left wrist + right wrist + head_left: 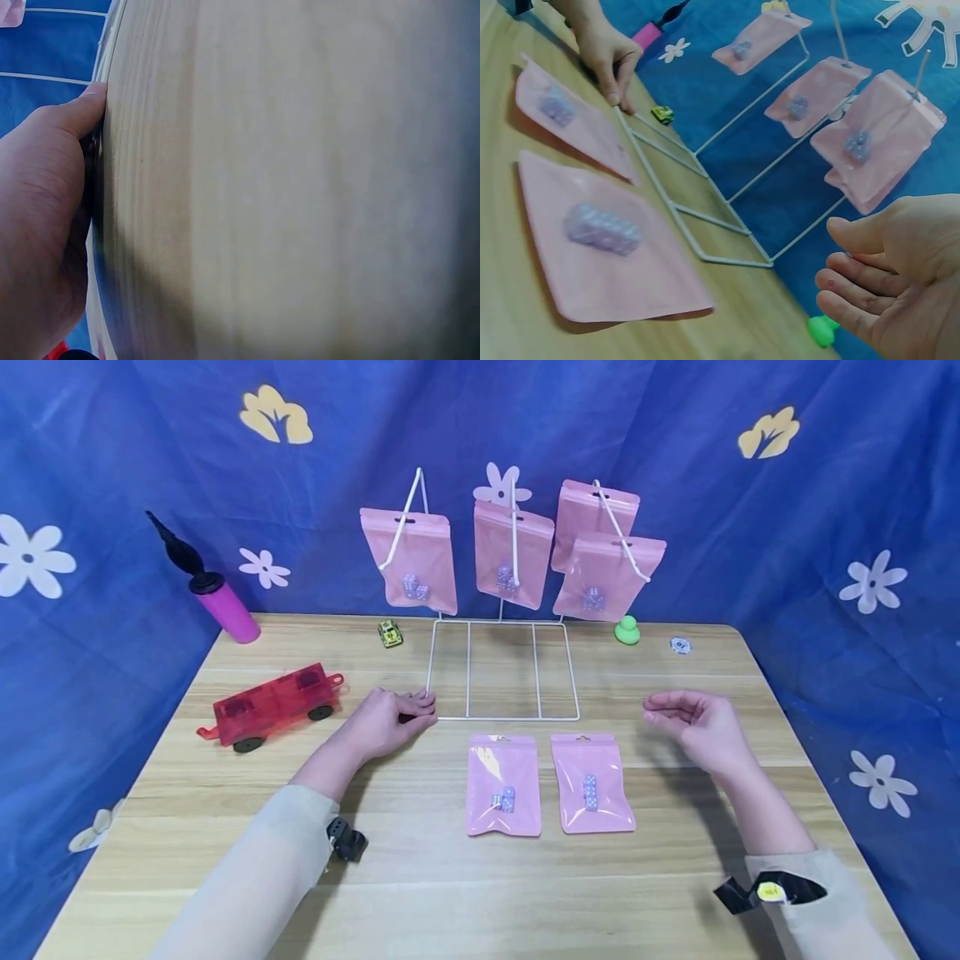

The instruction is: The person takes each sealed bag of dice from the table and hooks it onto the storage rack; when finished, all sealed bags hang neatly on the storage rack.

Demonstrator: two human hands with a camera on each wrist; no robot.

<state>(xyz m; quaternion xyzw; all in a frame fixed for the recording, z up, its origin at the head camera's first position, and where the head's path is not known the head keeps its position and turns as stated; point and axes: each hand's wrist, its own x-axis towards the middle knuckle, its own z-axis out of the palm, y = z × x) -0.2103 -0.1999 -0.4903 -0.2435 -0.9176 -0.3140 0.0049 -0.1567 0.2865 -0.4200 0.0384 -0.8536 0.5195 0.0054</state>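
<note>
My left hand pinches the front left corner of a white wire display rack, its thumb lying along the wire in the left wrist view. Pink zip pouches with lilac dice inside hang from the rack's hooks: one pouch on the left, another in the middle, and two on the right, a front pouch partly covering a rear pouch. My right hand hovers right of the rack, holding nothing, its fingers loosely bent in the right wrist view.
Two more pink pouches, a left one and a right one, lie flat before the rack. At left are a red toy wagon and a pink pump. Along the back sit a toy car, green figure and round chip.
</note>
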